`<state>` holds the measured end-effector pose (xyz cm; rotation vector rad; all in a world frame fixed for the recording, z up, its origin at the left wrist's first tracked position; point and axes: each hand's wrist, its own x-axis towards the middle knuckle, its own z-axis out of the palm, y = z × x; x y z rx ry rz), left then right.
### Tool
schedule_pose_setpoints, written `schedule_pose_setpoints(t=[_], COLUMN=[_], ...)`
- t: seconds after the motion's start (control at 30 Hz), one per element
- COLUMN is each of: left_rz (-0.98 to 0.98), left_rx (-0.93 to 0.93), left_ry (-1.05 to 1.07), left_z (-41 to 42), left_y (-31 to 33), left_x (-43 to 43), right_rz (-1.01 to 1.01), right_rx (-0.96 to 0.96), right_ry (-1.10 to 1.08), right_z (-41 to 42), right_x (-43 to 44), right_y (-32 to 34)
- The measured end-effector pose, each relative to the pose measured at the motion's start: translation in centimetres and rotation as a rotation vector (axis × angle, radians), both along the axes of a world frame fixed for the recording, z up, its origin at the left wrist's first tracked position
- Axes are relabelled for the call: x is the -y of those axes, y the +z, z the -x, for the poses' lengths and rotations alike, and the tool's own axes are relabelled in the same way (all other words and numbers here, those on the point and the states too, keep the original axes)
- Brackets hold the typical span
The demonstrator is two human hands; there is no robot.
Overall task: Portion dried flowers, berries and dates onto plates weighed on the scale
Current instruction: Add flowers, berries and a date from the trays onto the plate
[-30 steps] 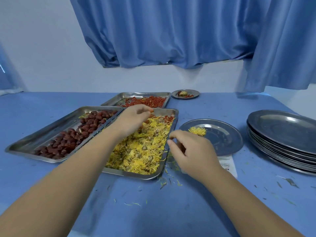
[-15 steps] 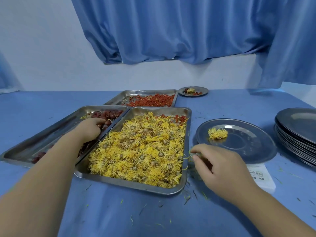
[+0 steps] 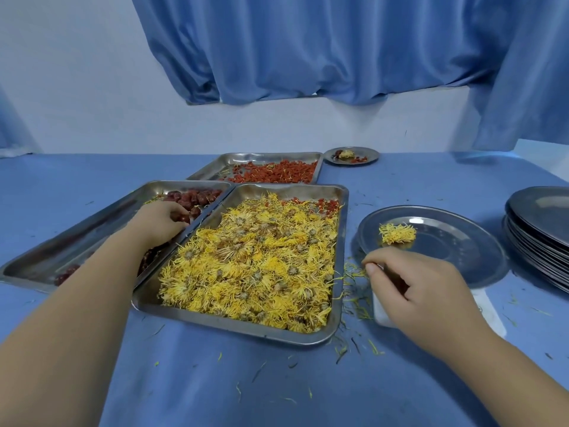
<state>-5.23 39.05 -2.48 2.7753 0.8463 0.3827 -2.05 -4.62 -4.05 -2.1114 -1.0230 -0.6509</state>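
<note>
My left hand (image 3: 160,223) reaches into the date tray (image 3: 77,238), fingers curled onto dark red dates (image 3: 197,197). The tray (image 3: 240,326) of yellow dried flowers (image 3: 255,263) lies in the middle. Behind it a third tray (image 3: 215,167) holds red berries (image 3: 277,172). A steel plate (image 3: 455,241) sits on the white scale (image 3: 489,306) with one clump of flowers (image 3: 397,234) on it. My right hand (image 3: 415,288) pinches the plate's near-left rim and hides most of the scale.
A stack of steel plates (image 3: 542,217) stands at the right edge. A small filled plate (image 3: 369,154) sits at the back by the wall. Loose petals (image 3: 354,303) litter the blue cloth beside the flower tray. Blue curtains hang behind.
My left hand left the flower tray and went left into the date tray, where it now curls onto dates. My right hand stayed at the plate's rim. The view moved closer.
</note>
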Motion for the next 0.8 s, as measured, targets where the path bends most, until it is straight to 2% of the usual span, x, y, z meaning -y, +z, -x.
schedule_pose_setpoints(t=[0.1,0.2,0.37,0.57,0.7,0.8], left_rz=[0.074,0.175,0.311,0.321,0.29,0.266], left_rx=[0.143,0.251,0.204,0.149,0.086,0.069], left_ry=[-0.014,-0.155,-0.375,-0.593,-0.717,-0.733], left_z=[0.3,0.1,-1.1,-2.6,-3.9,-5.2], left_y=[1.1,2.7,4.6,5.1,4.1,3.1], left_x=[1.0,3.9,11.7,21.3,26.8,29.4], right_rz=[-0.034,-0.131,-0.45,-0.741,-0.858,-0.89], right_rx=[-0.015,-0.075,-0.327,-0.513,-0.587,-0.596], right_ry=[0.016,0.012,0.017,-0.043,-0.085,-0.109], right_z=[0.0,-0.2,-0.9,-2.2,-3.1,-3.5], right_x=[0.0,0.2,1.0,2.6,3.4,3.6], right_y=[0.1,0.1,0.7,1.6,1.7,1.7])
